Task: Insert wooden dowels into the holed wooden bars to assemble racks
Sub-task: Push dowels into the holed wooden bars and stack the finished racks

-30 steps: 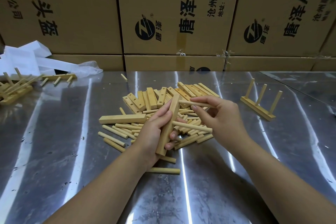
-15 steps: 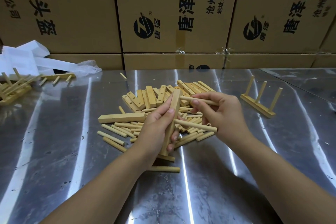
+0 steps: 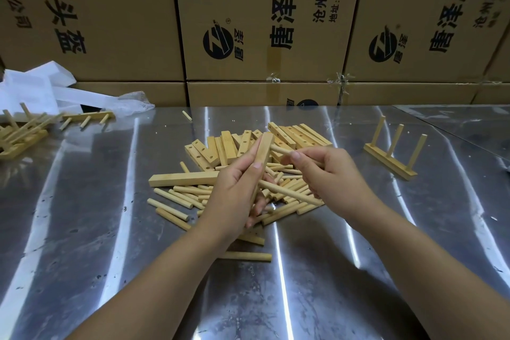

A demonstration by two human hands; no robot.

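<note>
At the far left of the shiny metal surface [image 3: 82,229] lies a heap of assembled racks [image 3: 19,135], beside crumpled white plastic wrapping [image 3: 36,85]. A wall of printed cardboard boxes [image 3: 248,22] runs along the far edge. In the middle of the surface sits a loose pile of dowels and holed bars [image 3: 289,135]. Over its near side, the left hand [image 3: 234,193] has its grip wrapped round a bar [image 3: 263,152] held nearly upright. A lower dowel [image 3: 289,192] juts from the bar to the right. The right hand [image 3: 336,176] pinches an upper dowel [image 3: 281,150], its tip against the bar near the top. Far right, a finished rack [image 3: 392,157] stands with three upright dowels.
</note>
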